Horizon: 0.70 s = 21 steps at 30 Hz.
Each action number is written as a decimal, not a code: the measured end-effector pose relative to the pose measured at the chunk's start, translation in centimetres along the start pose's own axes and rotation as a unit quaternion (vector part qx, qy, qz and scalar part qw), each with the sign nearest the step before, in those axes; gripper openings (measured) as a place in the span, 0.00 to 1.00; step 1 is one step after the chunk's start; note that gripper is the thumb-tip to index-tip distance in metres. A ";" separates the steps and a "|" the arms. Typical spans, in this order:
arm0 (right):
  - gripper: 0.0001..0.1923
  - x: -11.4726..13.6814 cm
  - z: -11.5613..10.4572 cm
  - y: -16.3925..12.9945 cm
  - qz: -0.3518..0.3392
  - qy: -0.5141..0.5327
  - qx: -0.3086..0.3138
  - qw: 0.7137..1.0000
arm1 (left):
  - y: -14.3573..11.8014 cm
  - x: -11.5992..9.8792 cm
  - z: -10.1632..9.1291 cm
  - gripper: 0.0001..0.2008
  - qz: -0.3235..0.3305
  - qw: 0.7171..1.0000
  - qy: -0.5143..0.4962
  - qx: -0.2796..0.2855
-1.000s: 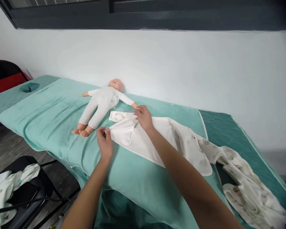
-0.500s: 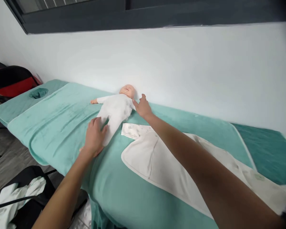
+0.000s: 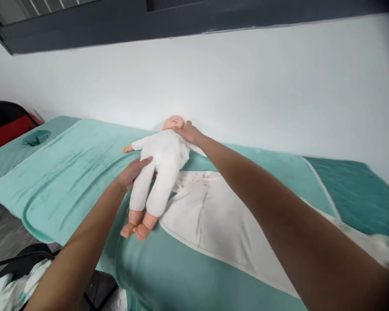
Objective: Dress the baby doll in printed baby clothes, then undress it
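A baby doll (image 3: 164,149) with a white cloth body lies face up, its bare plastic feet pointing toward me. My left hand (image 3: 135,170) grips it at the hip, thumb on top and the other fingers hidden underneath. At the doll's neck and shoulder, my right hand (image 3: 188,132) has hold, with most of its fingers out of sight behind the doll. Beside and partly beneath the doll's legs, a white baby garment (image 3: 210,211) with a small printed pattern is spread out; my right forearm passes over it.
The doll and garment are on a padded bed with a green cover (image 3: 68,172), which has a face hole (image 3: 36,138) at the left. A white wall (image 3: 262,86) runs along the far side. Below left, folded cloths (image 3: 22,280) rest on a black chair.
Both hands have closed on the doll. It has come up and toward me, its feet now showing over the garment's left edge. The view has shifted slightly.
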State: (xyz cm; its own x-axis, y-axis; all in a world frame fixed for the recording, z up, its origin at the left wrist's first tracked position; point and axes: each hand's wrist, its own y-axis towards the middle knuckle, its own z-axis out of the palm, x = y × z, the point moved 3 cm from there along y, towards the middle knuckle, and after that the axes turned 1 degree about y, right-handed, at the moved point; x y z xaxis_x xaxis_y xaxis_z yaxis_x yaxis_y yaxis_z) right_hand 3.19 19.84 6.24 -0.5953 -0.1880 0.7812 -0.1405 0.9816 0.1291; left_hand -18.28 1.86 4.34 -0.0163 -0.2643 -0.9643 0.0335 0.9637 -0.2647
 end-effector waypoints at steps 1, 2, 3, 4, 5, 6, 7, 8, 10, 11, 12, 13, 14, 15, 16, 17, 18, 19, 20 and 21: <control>0.48 -0.5 -2.1 -1.4 0.024 -0.017 0.001 1.000 | -0.6 -0.1 1.9 0.22 0.022 1.000 0.014 0.004; 0.49 -1.0 -4.2 -2.9 0.041 -0.030 -0.004 0.999 | -1.3 -0.2 4.0 0.22 0.047 0.998 0.030 0.011; 0.50 -1.5 -6.5 -4.5 0.054 -0.038 -0.014 0.998 | -2.1 -0.3 6.2 0.22 0.074 0.996 0.041 0.021; 0.51 -2.2 -8.6 -6.2 0.062 -0.044 -0.029 0.997 | -3.0 -0.2 8.4 0.23 0.099 0.994 0.045 0.029; 0.51 -3.0 -10.7 -7.9 0.071 -0.049 -0.042 0.995 | -3.9 -0.1 10.6 0.23 0.123 0.991 0.042 0.039; 0.52 -3.9 -12.6 -9.5 0.081 -0.054 -0.053 0.994 | -4.9 0.1 12.7 0.24 0.142 0.988 0.030 0.050; 0.53 -4.8 -14.3 -11.2 0.091 -0.059 -0.060 0.992 | -5.9 0.5 14.6 0.25 0.154 0.986 0.012 0.064; 0.54 -5.9 -15.8 -12.7 0.102 -0.065 -0.064 0.991 | -6.8 0.9 16.4 0.27 0.155 0.984 -0.011 0.082; 0.55 -8.0 -18.1 -15.7 0.124 -0.080 -0.066 0.987 | -8.6 1.9 19.4 0.32 0.120 0.983 -0.061 0.124; 0.56 -8.9 -18.9 -17.0 0.132 -0.088 -0.066 0.985 | -9.4 2.5 20.6 0.34 0.091 0.983 -0.083 0.138; 0.56 -9.7 -19.5 -18.1 0.138 -0.094 -0.065 0.984 | -10.1 3.1 21.6 0.35 0.061 0.982 -0.100 0.146; 0.55 -10.4 -19.8 -19.2 0.141 -0.098 -0.064 0.983 | -10.7 3.6 22.5 0.36 0.035 0.982 -0.111 0.150; 0.55 -11.0 -20.0 -20.0 0.144 -0.099 -0.063 0.983 | -11.3 4.1 23.2 0.36 0.017 0.981 -0.120 0.150; 0.55 -11.4 -19.9 -20.7 0.146 -0.097 -0.062 0.982 | -11.8 4.6 23.8 0.36 0.008 0.981 -0.127 0.145; 0.55 -11.8 -19.7 -21.2 0.149 -0.094 -0.061 0.982 | -12.2 5.0 24.3 0.36 0.006 0.981 -0.133 0.138; 0.56 -12.0 -19.3 -21.5 0.149 -0.090 -0.061 0.983 | -12.6 5.4 24.6 0.36 0.010 0.982 -0.139 0.128; 0.56 -12.1 -18.9 -21.6 0.147 -0.087 -0.060 0.983 | -12.8 5.8 24.9 0.35 0.016 0.983 -0.142 0.117; 0.56 -12.1 -18.4 -21.7 0.142 -0.086 -0.056 0.984 | -13.0 6.3 25.0 0.35 0.025 0.984 -0.143 0.105; 0.56 -12.0 -18.0 -21.7 0.135 -0.088 -0.049 0.986 | -13.1 6.7 25.0 0.34 0.036 0.986 -0.138 0.089; 0.56 -11.9 -17.5 -21.6 0.126 -0.092 -0.037 0.987 | -13.1 7.1 24.8 0.32 0.049 0.989 -0.125 0.069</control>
State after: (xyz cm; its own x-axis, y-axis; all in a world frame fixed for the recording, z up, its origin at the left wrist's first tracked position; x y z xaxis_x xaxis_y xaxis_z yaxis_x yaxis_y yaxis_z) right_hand 27.20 1.44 4.87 -0.7385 0.0673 0.6709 0.0850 0.9964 -0.0063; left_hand 5.93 -13.60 0.78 0.2407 -0.1867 -0.9525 0.1582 0.9758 -0.1513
